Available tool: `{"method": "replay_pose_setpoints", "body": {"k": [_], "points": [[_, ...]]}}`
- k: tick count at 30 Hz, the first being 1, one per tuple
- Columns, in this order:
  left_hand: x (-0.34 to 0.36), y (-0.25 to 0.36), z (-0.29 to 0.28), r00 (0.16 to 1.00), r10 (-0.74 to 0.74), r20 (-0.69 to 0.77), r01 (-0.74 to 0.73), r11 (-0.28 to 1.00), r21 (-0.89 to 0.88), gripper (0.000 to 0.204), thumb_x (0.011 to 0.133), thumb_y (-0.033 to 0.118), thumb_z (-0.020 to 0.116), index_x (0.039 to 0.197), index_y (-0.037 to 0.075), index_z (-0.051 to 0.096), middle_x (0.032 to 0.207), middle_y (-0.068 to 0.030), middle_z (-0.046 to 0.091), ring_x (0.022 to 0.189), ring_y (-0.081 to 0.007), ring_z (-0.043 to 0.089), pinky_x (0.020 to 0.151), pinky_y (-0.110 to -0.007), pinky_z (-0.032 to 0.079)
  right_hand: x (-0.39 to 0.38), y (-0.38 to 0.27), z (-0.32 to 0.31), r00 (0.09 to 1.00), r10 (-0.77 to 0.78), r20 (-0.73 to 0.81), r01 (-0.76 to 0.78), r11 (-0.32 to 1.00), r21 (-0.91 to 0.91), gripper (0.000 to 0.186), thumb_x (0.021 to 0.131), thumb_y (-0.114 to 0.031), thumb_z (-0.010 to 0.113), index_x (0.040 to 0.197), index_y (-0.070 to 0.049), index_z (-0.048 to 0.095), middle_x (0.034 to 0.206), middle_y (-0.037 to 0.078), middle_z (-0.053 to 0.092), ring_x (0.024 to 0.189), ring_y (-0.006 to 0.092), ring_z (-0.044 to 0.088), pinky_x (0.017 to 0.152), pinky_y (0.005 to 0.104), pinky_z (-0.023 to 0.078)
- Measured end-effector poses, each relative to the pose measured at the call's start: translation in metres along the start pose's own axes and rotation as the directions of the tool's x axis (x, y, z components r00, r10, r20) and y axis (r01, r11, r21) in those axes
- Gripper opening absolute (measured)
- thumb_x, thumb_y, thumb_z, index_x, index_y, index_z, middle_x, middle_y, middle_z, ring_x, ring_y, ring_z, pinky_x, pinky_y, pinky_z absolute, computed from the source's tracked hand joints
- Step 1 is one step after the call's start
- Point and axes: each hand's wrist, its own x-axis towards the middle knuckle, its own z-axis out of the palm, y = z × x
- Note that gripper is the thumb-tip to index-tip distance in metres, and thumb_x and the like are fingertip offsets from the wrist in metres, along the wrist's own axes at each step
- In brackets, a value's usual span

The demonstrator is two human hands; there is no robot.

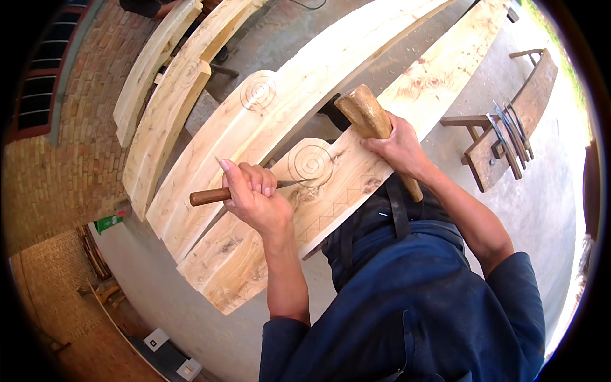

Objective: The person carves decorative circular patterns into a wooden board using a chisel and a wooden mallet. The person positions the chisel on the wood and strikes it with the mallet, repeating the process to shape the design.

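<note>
Left hand grips a chisel at the plank's spiral (mid-frame). Right hand clasps a wooden mallet; a glancing blow could gouge stray lines.

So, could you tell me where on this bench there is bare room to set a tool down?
The near plank is bare toward its lower end, below the left hand. The far plank is bare beyond its carved spiral. It is crowded around the near spiral, where the chisel, the right hand and the mallet meet.

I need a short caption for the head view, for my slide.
Left hand holds a chisel at a spiral on a plank; right hand grips a mallet.
</note>
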Motion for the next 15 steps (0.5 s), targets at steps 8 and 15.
{"method": "replay_pose_setpoints", "body": {"k": [8, 15], "points": [[0.0032, 0.0011, -0.0011, 1.000, -0.011, 0.013, 0.011, 1.000, -0.005, 0.057, 0.113, 0.040, 0.056, 0.067, 0.019, 0.030, 0.060, 0.0049, 0.028, 0.049, -0.0073, 0.025, 0.046, -0.026, 0.022, 0.0008, 0.0044, 0.0006, 1.000, -0.003, 0.004, 0.003, 1.000, -0.017, 0.055, 0.078, -0.021, 0.081, 0.126, 0.003, 0.069, 0.100, 0.018, 0.076, 0.090, 0.0236, 0.072, 0.088, 0.0372, 0.057], [0.0038, 0.0006, -0.0030, 1.000, -0.015, 0.028, 0.016, 1.000, -0.019, 0.058, 0.113, 0.040, 0.056, 0.066, 0.019, 0.030, 0.060, 0.0046, 0.028, 0.048, -0.0074, 0.025, 0.046, -0.026, 0.022, 0.0011, 0.0057, 0.0002, 1.000, -0.016, 0.002, 0.016, 1.000, -0.016, 0.054, 0.078, -0.022, 0.081, 0.125, 0.004, 0.069, 0.098, 0.018, 0.075, 0.089, 0.0234, 0.072, 0.087, 0.0373, 0.057]]}}
